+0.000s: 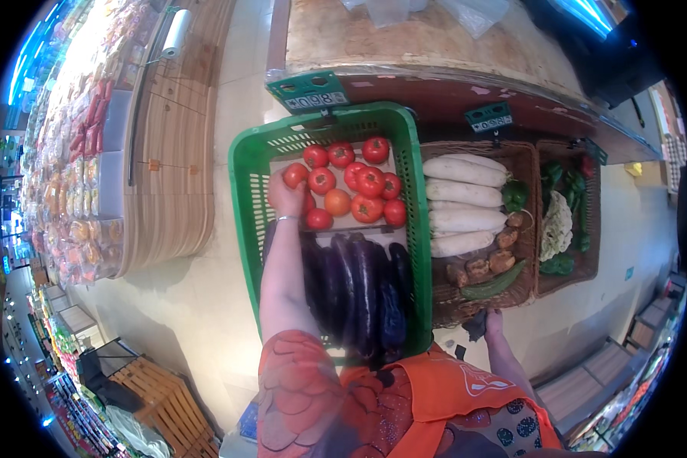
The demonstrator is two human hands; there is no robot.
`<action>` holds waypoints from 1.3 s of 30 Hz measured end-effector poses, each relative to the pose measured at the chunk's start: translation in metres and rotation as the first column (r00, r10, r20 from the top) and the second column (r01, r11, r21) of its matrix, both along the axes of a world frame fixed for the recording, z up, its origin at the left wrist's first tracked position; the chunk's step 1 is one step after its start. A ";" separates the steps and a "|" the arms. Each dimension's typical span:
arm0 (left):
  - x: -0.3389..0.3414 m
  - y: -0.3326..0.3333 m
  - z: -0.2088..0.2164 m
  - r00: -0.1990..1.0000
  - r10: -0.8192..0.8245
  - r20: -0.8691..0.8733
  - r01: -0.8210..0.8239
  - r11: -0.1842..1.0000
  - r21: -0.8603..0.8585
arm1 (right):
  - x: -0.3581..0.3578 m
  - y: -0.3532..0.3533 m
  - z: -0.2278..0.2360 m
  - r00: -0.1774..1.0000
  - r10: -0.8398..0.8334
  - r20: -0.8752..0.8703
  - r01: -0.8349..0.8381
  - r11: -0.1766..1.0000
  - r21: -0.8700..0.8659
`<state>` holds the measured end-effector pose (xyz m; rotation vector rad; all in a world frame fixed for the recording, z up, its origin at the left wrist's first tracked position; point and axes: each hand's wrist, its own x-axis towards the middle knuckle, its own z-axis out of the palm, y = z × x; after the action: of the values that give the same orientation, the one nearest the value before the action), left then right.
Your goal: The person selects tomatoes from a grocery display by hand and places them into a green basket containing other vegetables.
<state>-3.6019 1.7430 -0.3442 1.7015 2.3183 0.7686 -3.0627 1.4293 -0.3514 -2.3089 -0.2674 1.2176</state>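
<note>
My left hand (285, 198) reaches into the far left part of a green plastic basket (424, 305). Its fingers are closed round a red tomato (295, 175). Several other tomatoes (370, 182) lie beside it on a light liner, one of them more orange. Below them, in the nearer half of the same basket, long dark purple eggplants (365, 286) lie side by side, partly behind my left forearm. My right hand (495, 323) is low, off the basket's right side, with a crumpled dark grey thing like a cloth (475, 326) at its fingers.
Right of the green basket, a wicker basket (523, 286) holds white radishes (466, 192), brown roots and a bitter melon (495, 282). Another wicker basket (588, 275) has cauliflower (557, 225) and green peppers. A wooden counter (435, 49) stands beyond; packaged goods (76, 191) fill shelves at left.
</note>
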 end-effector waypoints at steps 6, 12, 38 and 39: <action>-0.031 -0.003 -0.023 0.798 0.459 0.390 -0.505 0.863 0.018 | 0.004 -0.004 -0.012 0.997 -0.047 -0.065 0.048 0.998 0.027; -0.033 -0.048 0.006 0.996 0.090 -0.025 -0.094 0.973 -0.210 | 0.012 -0.012 -0.028 0.995 -0.005 -0.101 0.011 0.998 0.058; 0.214 -0.051 0.127 0.643 -0.423 0.639 0.462 0.879 0.117 | 0.009 -0.045 -0.064 0.977 0.206 -0.050 -0.197 0.970 0.143; 0.219 -0.060 0.129 0.556 -0.417 0.719 0.466 0.873 0.145 | 0.004 -0.019 0.003 0.930 0.366 -0.037 -0.362 0.927 0.096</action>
<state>-3.3830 1.6828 -0.2156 1.4523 1.2695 1.0063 -3.0588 1.4102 -0.3485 -2.2080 -0.7436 1.4098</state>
